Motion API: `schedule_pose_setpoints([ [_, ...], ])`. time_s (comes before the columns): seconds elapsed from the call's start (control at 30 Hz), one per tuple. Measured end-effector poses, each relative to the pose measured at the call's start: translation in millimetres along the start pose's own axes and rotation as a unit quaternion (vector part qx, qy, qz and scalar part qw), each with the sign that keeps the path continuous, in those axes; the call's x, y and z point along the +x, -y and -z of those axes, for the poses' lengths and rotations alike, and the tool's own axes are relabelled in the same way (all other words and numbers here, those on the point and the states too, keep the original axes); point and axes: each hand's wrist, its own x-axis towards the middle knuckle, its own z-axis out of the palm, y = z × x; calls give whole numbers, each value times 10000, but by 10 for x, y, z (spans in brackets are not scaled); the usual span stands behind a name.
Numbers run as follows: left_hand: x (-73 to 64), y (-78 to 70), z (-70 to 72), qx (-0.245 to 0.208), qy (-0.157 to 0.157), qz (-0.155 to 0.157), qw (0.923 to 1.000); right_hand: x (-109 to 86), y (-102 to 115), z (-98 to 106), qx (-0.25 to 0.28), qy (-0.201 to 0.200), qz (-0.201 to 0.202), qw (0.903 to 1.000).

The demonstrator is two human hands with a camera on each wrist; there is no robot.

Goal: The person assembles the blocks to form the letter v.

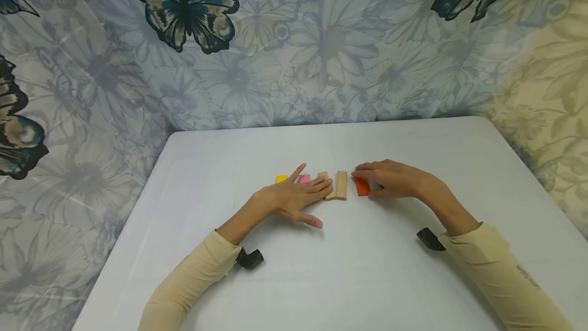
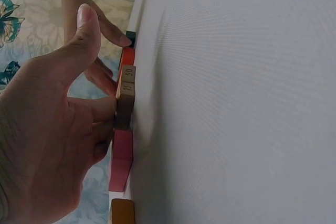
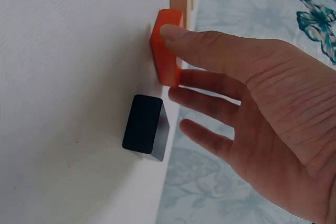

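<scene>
My left hand (image 1: 296, 199) is spread palm down, its straight fingertips on one wooden block (image 1: 329, 196). A second wooden block (image 1: 341, 185) lies alongside to the right; their end faces carry printed numbers in the left wrist view. With thumb and fingers at opposite ends, my right hand (image 1: 398, 179) pinches an orange block (image 1: 361, 187) just right of the wooden pair. A dark block (image 3: 142, 124) sits beside the orange one in the right wrist view; the right hand hides it from the head view.
Left of the wooden pair stand a pink block (image 1: 304, 179) and a yellow block (image 1: 281, 179), partly covered by the left hand in the head view. All are in a row on a white table (image 1: 294, 285). Butterfly-patterned cloth (image 1: 331, 65) hangs behind the table's far edge.
</scene>
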Motion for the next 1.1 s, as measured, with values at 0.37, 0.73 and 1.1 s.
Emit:
schedule_pose_setpoints([
  [0.37, -4, 14, 10, -132, -22, 8, 9999, 11, -7, -7, -233, -215, 223, 9992],
  [0.73, -6, 6, -12, -209, 5, -13, 9998, 16, 0, -42, -477, -412, 373, 9973],
  [1.1, -13, -7, 49, -254, 126, -1, 9996, 40, 7, 166, -433, -854, 266, 9950],
])
